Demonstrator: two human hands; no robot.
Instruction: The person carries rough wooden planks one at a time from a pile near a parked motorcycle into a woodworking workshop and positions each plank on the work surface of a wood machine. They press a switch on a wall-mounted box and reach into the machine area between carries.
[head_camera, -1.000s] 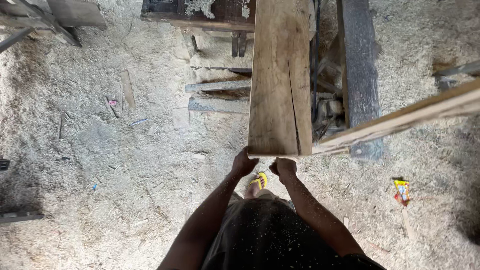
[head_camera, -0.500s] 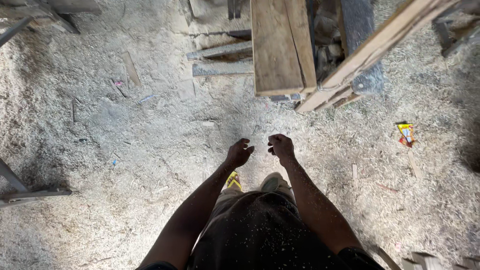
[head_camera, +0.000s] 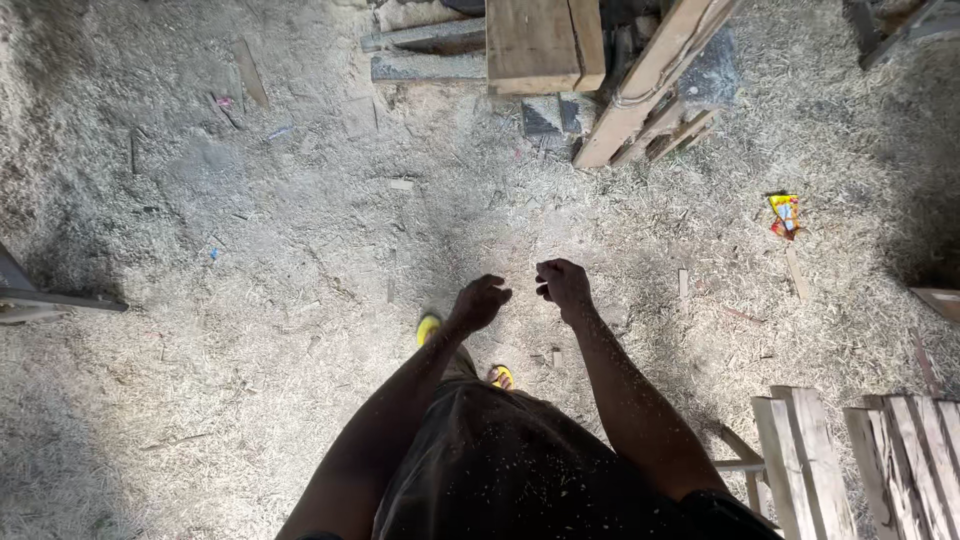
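My left hand (head_camera: 480, 300) and my right hand (head_camera: 562, 284) hang in front of me over the sawdust-covered floor (head_camera: 300, 260), fingers curled, with nothing in them. They are close together but not touching. A wide wooden plank (head_camera: 540, 45) lies at the top of the view, well beyond both hands. A long, narrower timber (head_camera: 650, 85) leans diagonally beside it. My feet in yellow sandals (head_camera: 428, 328) show below the hands.
Grey offcuts (head_camera: 420, 55) lie left of the plank. A small yellow and red wrapper (head_camera: 785, 215) lies on the floor at right. Slatted wooden pieces (head_camera: 860, 460) stand at the lower right. A dark frame edge (head_camera: 40, 300) juts in at the left.
My hands have let go of the plank's near end and drawn back. I have stepped away, so the plank and diagonal timber now sit farther off at the top.
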